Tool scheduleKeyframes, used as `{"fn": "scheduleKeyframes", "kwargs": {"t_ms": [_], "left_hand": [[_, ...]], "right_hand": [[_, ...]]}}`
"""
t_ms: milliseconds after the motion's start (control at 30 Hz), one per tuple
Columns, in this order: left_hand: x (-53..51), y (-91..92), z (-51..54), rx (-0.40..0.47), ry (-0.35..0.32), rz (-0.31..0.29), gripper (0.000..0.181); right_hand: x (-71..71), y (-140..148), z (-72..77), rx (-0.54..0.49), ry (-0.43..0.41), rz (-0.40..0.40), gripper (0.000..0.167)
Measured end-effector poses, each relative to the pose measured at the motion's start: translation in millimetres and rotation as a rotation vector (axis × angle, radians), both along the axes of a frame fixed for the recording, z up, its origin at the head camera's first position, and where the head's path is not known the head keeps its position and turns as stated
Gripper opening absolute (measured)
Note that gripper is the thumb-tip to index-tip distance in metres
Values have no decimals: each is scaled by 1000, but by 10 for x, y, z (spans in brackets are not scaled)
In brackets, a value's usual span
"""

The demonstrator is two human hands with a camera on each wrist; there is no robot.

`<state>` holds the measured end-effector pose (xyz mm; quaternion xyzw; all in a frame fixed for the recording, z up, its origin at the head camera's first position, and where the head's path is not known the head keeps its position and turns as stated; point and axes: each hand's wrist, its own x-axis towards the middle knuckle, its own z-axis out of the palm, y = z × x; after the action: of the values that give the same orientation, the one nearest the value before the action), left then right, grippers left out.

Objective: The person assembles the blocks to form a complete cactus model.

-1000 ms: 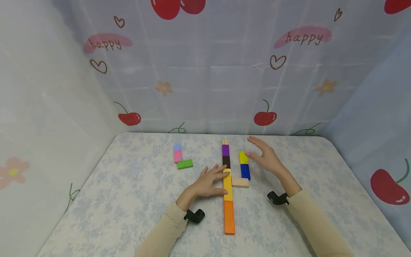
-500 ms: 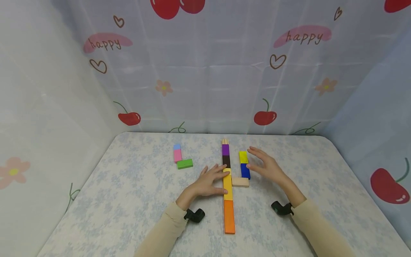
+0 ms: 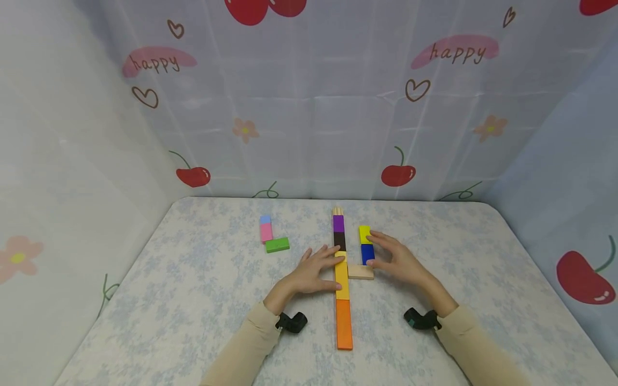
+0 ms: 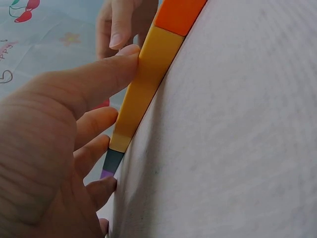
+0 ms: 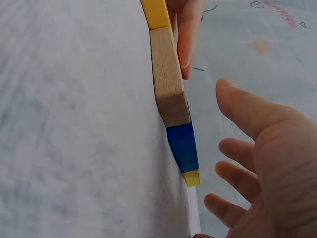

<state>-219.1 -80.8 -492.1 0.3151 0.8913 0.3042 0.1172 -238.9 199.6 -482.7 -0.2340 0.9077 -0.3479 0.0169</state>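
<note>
A straight column of flat blocks runs down the middle of the table, with orange [image 3: 344, 325], yellow-orange [image 3: 341, 276], dark brown [image 3: 340, 241] and purple [image 3: 338, 223] pieces and pale stick ends at the far tip. My left hand [image 3: 311, 273] rests on the yellow-orange part, its thumb and fingertips touching it. A plain wooden block [image 3: 360, 272] sticks out to the right of the column. Beyond it lie a blue block [image 3: 367, 253] and a yellow block [image 3: 364, 234], end to end. My right hand [image 3: 403, 262] hovers just right of these, fingers spread; the right wrist view shows a gap.
To the left lie a green block [image 3: 277, 245], a pink block [image 3: 266, 232] and a light blue block [image 3: 265, 219], close together. A pale patterned cloth covers the table [image 3: 193, 300]. A printed curtain [image 3: 309, 145] hangs behind the table's back edge.
My right hand has come nearer along the blue and yellow blocks, its thumb going from beside the yellow block to beside the blue one. The left hand and the blocks stay in place.
</note>
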Motion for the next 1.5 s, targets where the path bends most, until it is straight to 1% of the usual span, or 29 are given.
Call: {"fn": "scheduleKeyframes", "kwargs": {"t_ms": [133,533,800,933,1033,1133,1200,1300,1400,1500], "left_hand": [[-5,-1,-4,3,2,3,70],[5,1,5,2,12,7,70],[9,5,14,0,28,18,72],[4,-24,36,28,36,36,72],[-10,-88,80,69,45,65,72],[-36,-203,140,112,50,111,72],[-60,-304,174,139,45,153,71],[-97,-476,211,180,32,238,71],[-130,-661,239,233,39,311,70],[-154,-847,265,295,55,368,68]], "right_hand": [[21,-1,-19,20,32,32,66],[41,-15,-98,50,111,82,61],[49,-11,-120,70,108,75,60],[57,-16,-115,66,108,73,60],[57,-25,-115,67,102,68,61],[61,-35,-114,71,94,61,62],[66,-36,-114,72,92,59,62],[70,-33,-113,68,94,60,62],[70,-29,-115,71,101,60,62],[68,-29,-114,69,101,62,61]]}}
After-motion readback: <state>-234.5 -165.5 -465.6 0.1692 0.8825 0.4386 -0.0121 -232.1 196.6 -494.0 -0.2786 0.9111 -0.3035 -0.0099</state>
